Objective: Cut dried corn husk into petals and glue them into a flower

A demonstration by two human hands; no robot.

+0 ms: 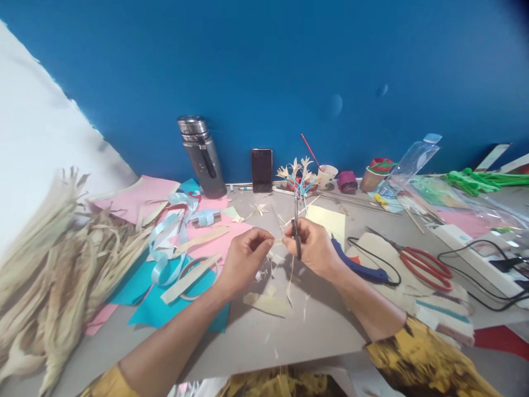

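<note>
My left hand (pixel 243 256) is closed in a pinch, thumb against fingertips, on one end of a thin pale husk strip (pixel 278 241). My right hand (pixel 317 248) is wrapped round small scissors (pixel 296 242) with dark handles, their blades pointing up and away from me. Its fingertips also meet the strip's other end. A narrow husk sliver (pixel 291 284) hangs below the right hand. Under both hands lie husk scraps (pixel 268 304) on the grey table (pixel 248 353). Just beyond the scissors stand pale husk flowers (pixel 295 167) with light-blue ribbon.
Left are dried corn husks (pixel 61 275), blue paper (pixel 140 286), pink paper (pixel 136 198) and ribbon (pixel 159 248). A flask (pixel 204 160), phone (pixel 262 171) and paper cup (pixel 327 176) line the wall. Right are a blue glue gun (pixel 359 267), red-handled scissors (pixel 427 267) and a power strip (pixel 475 259).
</note>
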